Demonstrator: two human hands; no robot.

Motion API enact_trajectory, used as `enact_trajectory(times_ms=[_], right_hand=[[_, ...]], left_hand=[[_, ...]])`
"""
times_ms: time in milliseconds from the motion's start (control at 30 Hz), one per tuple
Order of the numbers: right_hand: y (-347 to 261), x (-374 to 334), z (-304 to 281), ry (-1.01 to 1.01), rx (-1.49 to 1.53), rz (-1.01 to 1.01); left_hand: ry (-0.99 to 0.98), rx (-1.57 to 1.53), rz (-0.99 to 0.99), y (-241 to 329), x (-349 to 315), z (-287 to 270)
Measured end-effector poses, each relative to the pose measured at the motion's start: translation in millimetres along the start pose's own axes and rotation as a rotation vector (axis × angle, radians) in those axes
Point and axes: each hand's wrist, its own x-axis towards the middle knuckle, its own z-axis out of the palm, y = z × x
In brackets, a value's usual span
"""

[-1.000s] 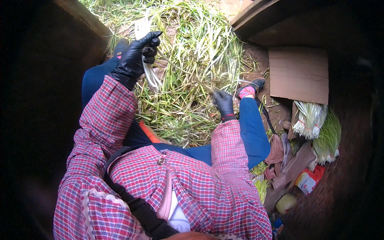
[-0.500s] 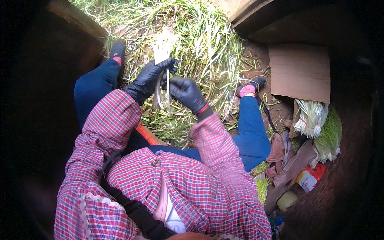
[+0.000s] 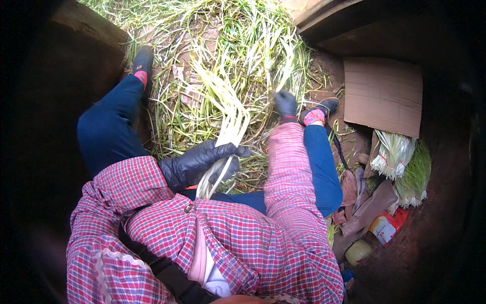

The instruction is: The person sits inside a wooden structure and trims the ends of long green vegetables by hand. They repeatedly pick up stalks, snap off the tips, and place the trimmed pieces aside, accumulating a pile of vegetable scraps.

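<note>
From my end I see one left hand, its fingers wrapped around one handful of pale stalks over the near part of the leaf litter, and one right hand by its right edge, fingers curled, on what I cannot tell. Right of the litter I count one cardboard sheet and two bunches; two wooden boards bound its far corners, leaving me room between the hands.

Brown cardboard and red-white packet.
</note>
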Motion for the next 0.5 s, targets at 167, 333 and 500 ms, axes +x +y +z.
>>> enact_trajectory(times_ms=[167,333,500], right_hand=[[-66,-39,-67,0.073,0.804,-0.323],[-93,-68,-33,-0.212,0.552,-0.011],[-105,-91,8,-0.241,0.621,-0.189]], left_hand=[[-0.276,-0.120,0.028,-1,-19,18],[-0.362,-0.236,0.045,26,-19,3],[-0.107,-0.175,0.465,65,-1,-33]])
